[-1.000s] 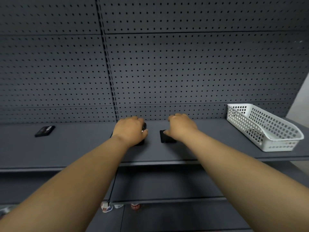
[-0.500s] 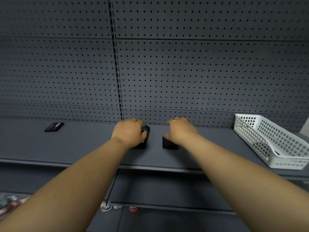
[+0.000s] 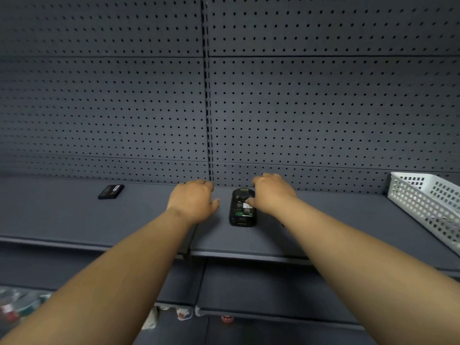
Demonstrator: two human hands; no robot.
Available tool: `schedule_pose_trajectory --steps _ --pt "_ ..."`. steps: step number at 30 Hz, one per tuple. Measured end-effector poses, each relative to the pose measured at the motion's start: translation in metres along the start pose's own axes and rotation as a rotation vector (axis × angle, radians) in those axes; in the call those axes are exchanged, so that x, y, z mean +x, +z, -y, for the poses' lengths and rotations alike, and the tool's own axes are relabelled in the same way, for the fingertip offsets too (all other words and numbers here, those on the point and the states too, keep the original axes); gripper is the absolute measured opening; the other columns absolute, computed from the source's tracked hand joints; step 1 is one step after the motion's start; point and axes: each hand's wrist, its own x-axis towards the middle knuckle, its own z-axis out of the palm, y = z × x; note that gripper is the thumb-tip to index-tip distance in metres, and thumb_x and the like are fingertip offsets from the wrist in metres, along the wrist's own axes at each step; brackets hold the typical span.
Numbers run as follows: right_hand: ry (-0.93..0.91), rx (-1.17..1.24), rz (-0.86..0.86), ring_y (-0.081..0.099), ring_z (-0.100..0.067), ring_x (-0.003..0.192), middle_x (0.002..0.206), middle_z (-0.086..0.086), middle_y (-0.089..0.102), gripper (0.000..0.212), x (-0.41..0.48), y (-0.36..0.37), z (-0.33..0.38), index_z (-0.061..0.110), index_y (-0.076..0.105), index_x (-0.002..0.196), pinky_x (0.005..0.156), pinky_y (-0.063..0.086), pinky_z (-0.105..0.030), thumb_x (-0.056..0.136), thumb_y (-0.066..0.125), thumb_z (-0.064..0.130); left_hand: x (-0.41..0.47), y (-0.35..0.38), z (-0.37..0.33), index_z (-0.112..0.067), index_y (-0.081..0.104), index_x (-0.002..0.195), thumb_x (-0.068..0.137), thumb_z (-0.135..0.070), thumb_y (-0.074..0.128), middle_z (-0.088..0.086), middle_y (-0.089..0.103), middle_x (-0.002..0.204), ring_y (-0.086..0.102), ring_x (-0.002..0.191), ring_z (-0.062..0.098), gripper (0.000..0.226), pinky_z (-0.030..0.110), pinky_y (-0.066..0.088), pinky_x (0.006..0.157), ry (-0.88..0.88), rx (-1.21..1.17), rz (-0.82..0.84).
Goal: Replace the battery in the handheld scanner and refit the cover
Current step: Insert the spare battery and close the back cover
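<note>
The black handheld scanner lies face down on the grey shelf, its back open so that labels and a green board show in the battery bay. My left hand hovers just left of it, fingers loosely curled, not touching it and holding nothing that I can see. My right hand is at the scanner's right side with the thumb tip on the open bay. Its palm side is hidden. A flat black battery lies apart at the far left of the shelf. The cover is not visible.
A white perforated plastic basket stands at the shelf's right end. A grey pegboard wall rises directly behind the shelf. Lower shelves sit below, with small items at the bottom left.
My left hand has let go of the scanner and moved left, so the scanner's open back now shows. The black piece that was under my right hand is now out of sight.
</note>
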Motion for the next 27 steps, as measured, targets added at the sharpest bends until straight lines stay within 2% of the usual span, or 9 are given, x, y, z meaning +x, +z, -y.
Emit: schedule_pose_trajectory --steps 14,27 --pt "0.061 0.029 -0.014 0.039 -0.028 0.129 0.136 -0.009 0.046 0.051 0.033 0.029 0.157 0.011 0.048 0.132 0.098 0.043 -0.039 0.089 0.058 0.036 -0.001 0.013 0.156 -0.014 0.052 0.126 0.092 -0.043 0.043 0.008 0.060 0.124 0.057 0.113 0.027 0.046 0.038 0.046 0.092 0.087 0.004 0.033" --pt "0.050 0.016 -0.036 0.039 -0.028 0.128 0.133 -0.008 0.048 0.051 0.035 0.036 0.186 0.012 0.049 0.132 0.099 0.042 -0.039 0.088 0.059 0.036 -0.010 0.026 0.186 -0.013 0.051 0.127 0.092 -0.043 0.045 0.007 0.060 0.126 0.053 0.118 0.026 0.047 0.037 0.043 0.097 0.071 -0.027 0.020"
